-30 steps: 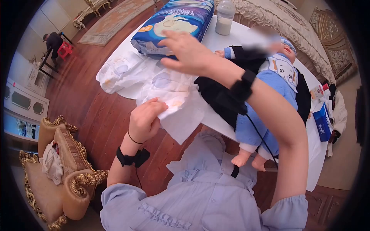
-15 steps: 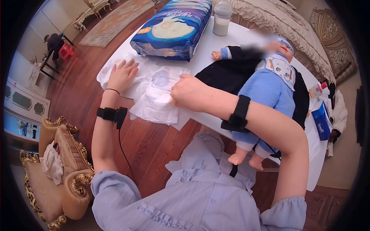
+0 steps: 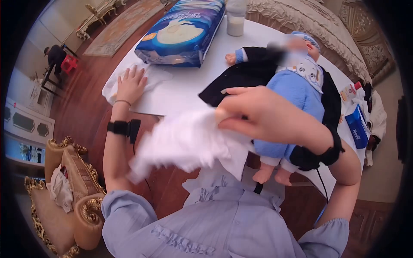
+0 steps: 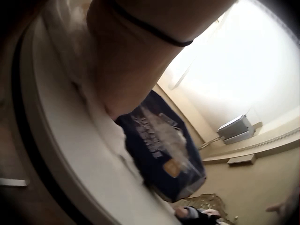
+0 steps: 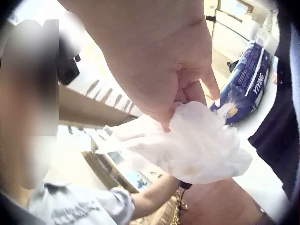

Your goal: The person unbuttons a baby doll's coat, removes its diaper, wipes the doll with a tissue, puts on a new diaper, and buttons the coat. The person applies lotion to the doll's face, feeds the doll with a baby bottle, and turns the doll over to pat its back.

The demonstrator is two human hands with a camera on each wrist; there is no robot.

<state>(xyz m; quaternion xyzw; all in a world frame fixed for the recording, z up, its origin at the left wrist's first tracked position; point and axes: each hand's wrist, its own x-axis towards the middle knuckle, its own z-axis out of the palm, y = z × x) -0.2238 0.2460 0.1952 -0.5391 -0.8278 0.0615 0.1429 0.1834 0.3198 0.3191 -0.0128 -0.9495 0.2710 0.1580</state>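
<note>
In the head view my right hand [image 3: 262,114] pinches a white diaper [image 3: 185,137] between thumb and fingers. The diaper hangs, blurred, in front of the table edge; in the right wrist view it is a crumpled diaper [image 5: 201,145] below the fingers. With fingers spread, my left hand [image 3: 130,85] rests on another white diaper [image 3: 157,76] at the table's left edge. The left wrist view shows mostly the wrist, its fingers hidden. A doll [image 3: 297,92] in blue clothes lies on its back on a black cloth [image 3: 234,77], close to my right hand.
A blue diaper pack [image 3: 178,34] lies at the back of the white table [image 3: 180,88], beside a baby bottle [image 3: 235,21]. On the right are a red-capped bottle [image 3: 350,91] and a blue tissue pack [image 3: 356,125]. A gilded armchair [image 3: 73,193] stands left; a person sits far off.
My right hand has picked up the nearer diaper and swung it off the table toward my body. My left hand went from that diaper to the left one and stays there.
</note>
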